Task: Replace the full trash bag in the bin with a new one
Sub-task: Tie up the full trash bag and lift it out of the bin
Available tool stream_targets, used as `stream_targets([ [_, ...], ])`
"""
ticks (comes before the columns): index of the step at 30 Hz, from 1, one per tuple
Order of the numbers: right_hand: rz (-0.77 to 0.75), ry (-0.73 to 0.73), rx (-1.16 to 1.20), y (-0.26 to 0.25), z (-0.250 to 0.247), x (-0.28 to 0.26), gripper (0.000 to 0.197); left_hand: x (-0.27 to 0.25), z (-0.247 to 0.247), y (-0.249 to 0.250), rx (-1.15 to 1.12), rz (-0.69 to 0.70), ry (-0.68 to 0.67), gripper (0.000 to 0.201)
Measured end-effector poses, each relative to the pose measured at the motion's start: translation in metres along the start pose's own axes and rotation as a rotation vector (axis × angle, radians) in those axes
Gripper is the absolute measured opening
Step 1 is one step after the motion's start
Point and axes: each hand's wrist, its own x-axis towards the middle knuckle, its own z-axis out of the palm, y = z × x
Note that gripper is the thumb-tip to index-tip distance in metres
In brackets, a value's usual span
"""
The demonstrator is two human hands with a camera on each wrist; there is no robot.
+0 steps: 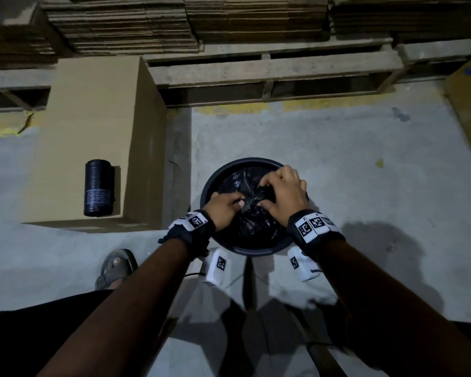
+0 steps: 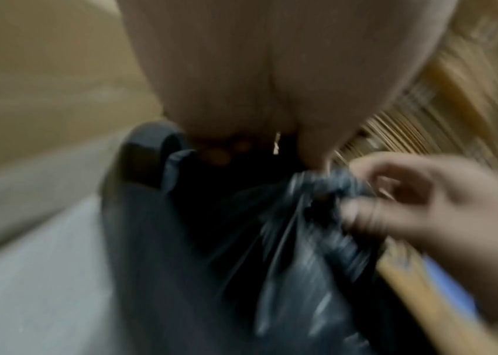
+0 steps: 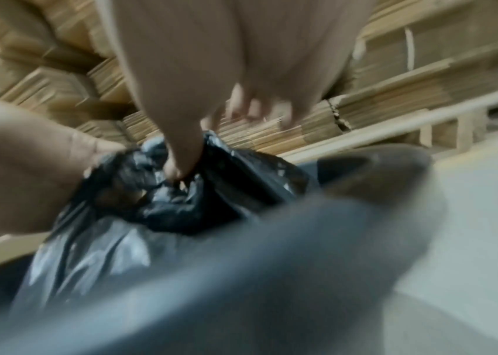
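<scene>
Head view alone shows the roll (image 1: 98, 188), label unreadable, left of the bin (image 1: 211, 183); both hands' fingers (image 1: 265, 183) pinch the bag (image 1: 252, 224).

Your head camera looks steeply down onto the bin (image 1: 256, 247) from above. Each wrist camera looks along its hand, very close, blurred; all three share the black bag (image 3: 162, 206).

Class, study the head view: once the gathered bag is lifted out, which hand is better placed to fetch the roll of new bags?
Probably left. The roll lies on the cardboard box on the left hand's side; the right hand would cross the bin.
</scene>
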Motion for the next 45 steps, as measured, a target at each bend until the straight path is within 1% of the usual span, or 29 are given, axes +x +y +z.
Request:
stream_targets([
  [1, -0.029, 0.043, -0.021, -0.002, -0.003, -0.003, 0.034, -0.001, -0.001, 0.000, -0.159, -0.018, -0.037, 0.023],
  [3, -0.104, 0.066, -0.004, -0.008, -0.008, -0.010, 0.022, -0.004, -0.005, 0.006, -0.457, -0.072, -0.060, 0.019],
  [4, -0.119, 0.066, 0.029, -0.011, -0.010, -0.013, 0.019, -0.006, -0.007, 0.011, -0.569, -0.109, -0.062, 0.018],
  [5, -0.112, 0.082, 0.060, -0.011, -0.009, -0.015, 0.023, -0.007, -0.009, 0.013, -0.640, -0.144, -0.057, 0.019],
  [7, -0.114, 0.086, 0.123, -0.005, -0.006, -0.014, 0.034, -0.008, -0.009, 0.011, -0.742, -0.199, -0.055, 0.022],
  [8, -0.128, 0.044, 0.145, -0.001, -0.003, -0.012, 0.036, -0.008, -0.009, 0.009, -0.780, -0.209, -0.060, 0.024],
  [9, -0.134, -0.019, 0.159, 0.001, -0.002, -0.011, 0.034, -0.007, -0.008, 0.006, -0.798, -0.208, -0.065, 0.026],
  [11, -0.101, -0.131, 0.179, 0.003, 0.000, -0.007, 0.027, -0.007, -0.006, 0.005, -0.822, -0.192, -0.069, 0.024],
  [12, -0.065, -0.161, 0.195, 0.003, 0.000, -0.005, 0.025, -0.009, -0.007, 0.007, -0.841, -0.172, -0.067, 0.022],
  [14, -0.024, -0.181, 0.227, 0.004, 0.001, -0.002, 0.031, -0.009, -0.007, 0.010, -0.875, -0.126, -0.046, 0.021],
  [15, -0.026, -0.161, 0.224, 0.005, 0.003, -0.001, 0.031, -0.009, -0.008, 0.010, -0.867, -0.102, -0.022, 0.019],
  [17, -0.027, -0.095, 0.226, 0.007, 0.004, 0.001, 0.023, -0.008, -0.010, 0.005, -0.802, -0.063, 0.061, 0.013],
  [19, -0.023, -0.064, 0.273, 0.007, 0.005, 0.001, 0.016, -0.007, -0.010, -0.002, -0.752, -0.062, 0.147, 0.005],
  [21, 0.002, -0.051, 0.312, 0.007, 0.003, 0.000, 0.016, -0.006, -0.011, -0.006, -0.725, -0.041, 0.193, 0.008],
  [24, 0.076, -0.070, 0.318, 0.005, 0.001, 0.000, 0.034, -0.004, -0.010, -0.008, -0.723, -0.019, 0.169, 0.008],
  [26, 0.092, -0.104, 0.355, 0.002, 0.002, -0.001, 0.039, -0.004, -0.009, -0.005, -0.741, -0.033, 0.132, 0.006],
  [28, 0.063, -0.104, 0.385, 0.003, 0.005, -0.002, 0.031, -0.002, -0.007, -0.003, -0.753, -0.037, 0.079, 0.009],
  [31, 0.038, -0.084, 0.359, 0.006, 0.006, -0.001, 0.009, -0.003, -0.002, -0.003, -0.736, -0.036, 0.026, 0.010],
  [32, 0.018, -0.096, 0.342, 0.007, 0.005, -0.001, 0.005, -0.004, -0.001, -0.004, -0.748, -0.037, 0.033, 0.010],
  [34, -0.046, -0.129, 0.281, 0.009, 0.004, 0.000, 0.006, -0.005, 0.000, -0.004, -0.754, -0.038, 0.089, 0.009],
  [36, -0.115, -0.148, 0.201, 0.012, 0.001, 0.002, 0.010, -0.004, -0.002, -0.004, -0.694, -0.030, 0.176, 0.013],
  [39, -0.191, -0.177, 0.096, 0.016, -0.007, 0.005, 0.014, 0.000, -0.004, -0.005, -0.576, -0.003, 0.253, 0.016],
  [43, -0.237, -0.335, -0.029, 0.013, -0.019, 0.010, 0.016, 0.002, -0.003, -0.005, -0.506, -0.018, 0.334, 0.004],
  [45, -0.247, -0.370, -0.055, 0.013, -0.022, 0.009, 0.017, 0.002, -0.002, -0.004, -0.495, -0.032, 0.348, 0.003],
])
